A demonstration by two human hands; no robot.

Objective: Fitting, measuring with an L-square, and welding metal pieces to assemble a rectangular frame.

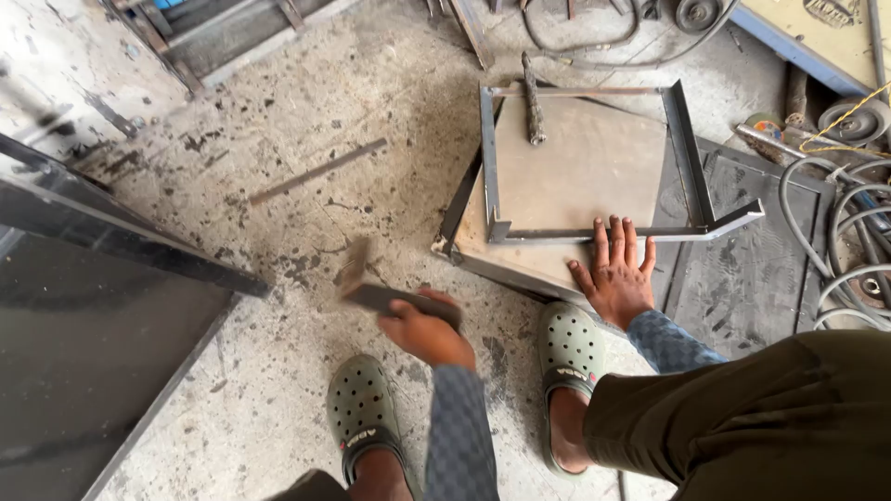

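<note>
Steel angle frame [594,158] lies on a flat metal sheet [575,167] on the workshop floor, just ahead of the person's feet. The right hand [615,274] is spread flat, fingers splayed, pressing on the sheet at the frame's near rail; it grips nothing. The left hand [425,332] is closed around the handle of a hammer [371,288], which shows blurred, its head out to the left over the concrete floor [306,121].

Judging from this, the step in hand looks like hammering at the frame, steadied by the flat palm. A next blow would call for the hammer to come across to the near left corner, well away from the spread fingers.

A rough, rusted rod [533,102] lies across the frame's far rail. Two green perforated clogs [568,348] stand either side of the left forearm. A thin metal strip [317,171] lies loose on the dusty, stained floor. A dark panel [102,343] fills the left, and coiled cables [849,232] with round metal parts crowd the right edge.
</note>
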